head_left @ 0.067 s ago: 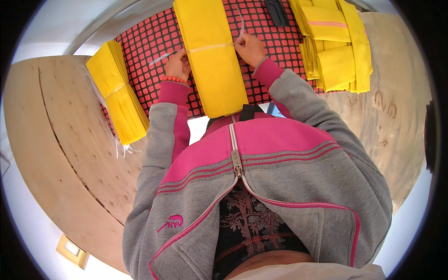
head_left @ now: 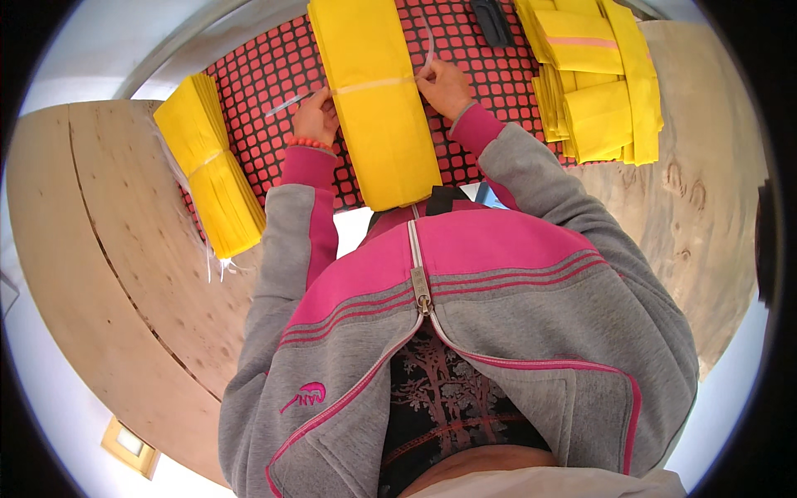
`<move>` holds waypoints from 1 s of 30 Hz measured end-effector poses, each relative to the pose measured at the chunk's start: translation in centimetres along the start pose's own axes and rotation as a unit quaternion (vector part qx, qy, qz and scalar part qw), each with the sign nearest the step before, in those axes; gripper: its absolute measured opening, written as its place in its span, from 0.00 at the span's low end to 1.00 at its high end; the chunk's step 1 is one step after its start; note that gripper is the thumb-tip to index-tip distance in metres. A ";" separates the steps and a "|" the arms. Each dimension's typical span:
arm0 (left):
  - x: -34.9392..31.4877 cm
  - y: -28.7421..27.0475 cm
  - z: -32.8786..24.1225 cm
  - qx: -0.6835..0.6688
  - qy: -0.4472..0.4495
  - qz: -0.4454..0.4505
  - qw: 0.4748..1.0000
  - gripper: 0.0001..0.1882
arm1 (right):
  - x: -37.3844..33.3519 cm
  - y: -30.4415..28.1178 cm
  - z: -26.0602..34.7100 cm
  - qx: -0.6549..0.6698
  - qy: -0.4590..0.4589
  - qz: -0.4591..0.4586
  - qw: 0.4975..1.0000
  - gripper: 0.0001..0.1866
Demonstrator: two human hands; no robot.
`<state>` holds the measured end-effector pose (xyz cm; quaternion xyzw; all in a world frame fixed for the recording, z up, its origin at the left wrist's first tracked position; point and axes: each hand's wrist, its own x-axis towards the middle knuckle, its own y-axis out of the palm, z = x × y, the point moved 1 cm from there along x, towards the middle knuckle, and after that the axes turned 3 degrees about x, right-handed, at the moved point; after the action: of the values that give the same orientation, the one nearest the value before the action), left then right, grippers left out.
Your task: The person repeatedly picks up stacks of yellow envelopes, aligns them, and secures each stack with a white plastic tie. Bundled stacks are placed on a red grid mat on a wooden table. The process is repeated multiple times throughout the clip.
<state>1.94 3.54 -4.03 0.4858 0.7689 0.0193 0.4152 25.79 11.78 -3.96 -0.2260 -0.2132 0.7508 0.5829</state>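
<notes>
In front of me a long stack of folded yellow fabric [head_left: 382, 141] lies lengthwise on a red and black checked cloth [head_left: 257, 66]. A thin whitish strip [head_left: 374, 84] runs across its middle. My left hand [head_left: 317, 119] pinches this strip at the stack's left edge, and a loose end sticks out past the fingers to the left. At the right edge my right hand [head_left: 447, 88] is closed on the strip's other side, its free end curving upward beyond the fingertips. The strip's underside is hidden by the stack.
Left of my left arm lies a yellow bundle [head_left: 212, 166] tied round its middle, with white strands hanging off. Several folded yellow pieces [head_left: 594, 83] are piled at the far right. A black object [head_left: 493, 22] lies near them. The wooden table [head_left: 108, 224] curves round me.
</notes>
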 end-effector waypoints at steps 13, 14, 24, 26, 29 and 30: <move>1.2 -2.1 1.1 -0.180 -0.051 0.263 0.947 0.17 | -0.1 0.2 -0.4 0.009 -0.008 0.015 1.000 0.09; 1.2 -2.0 1.1 -0.189 -0.057 0.265 0.944 0.17 | -0.1 0.2 -0.5 0.012 0.002 0.018 1.000 0.09; 0.0 0.6 0.6 -0.163 -0.011 0.231 0.959 0.20 | -0.7 0.0 -1.0 0.322 -0.020 0.057 0.945 0.06; -0.9 1.4 -1.3 -0.174 0.003 0.281 0.944 0.20 | -0.5 -1.3 0.5 0.360 0.012 0.091 0.928 0.05; -3.0 3.1 -6.7 -0.118 0.066 0.354 0.926 0.21 | 0.7 -4.3 5.0 0.386 -0.078 0.134 0.909 0.04; -4.1 3.7 -9.2 -0.053 0.121 0.360 0.924 0.21 | 1.1 -5.5 6.9 0.377 -0.127 0.138 0.907 0.06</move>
<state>-0.66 5.76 6.11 0.7011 0.5846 0.2664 0.3095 25.78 13.77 4.71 0.0805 0.0469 0.8707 0.4830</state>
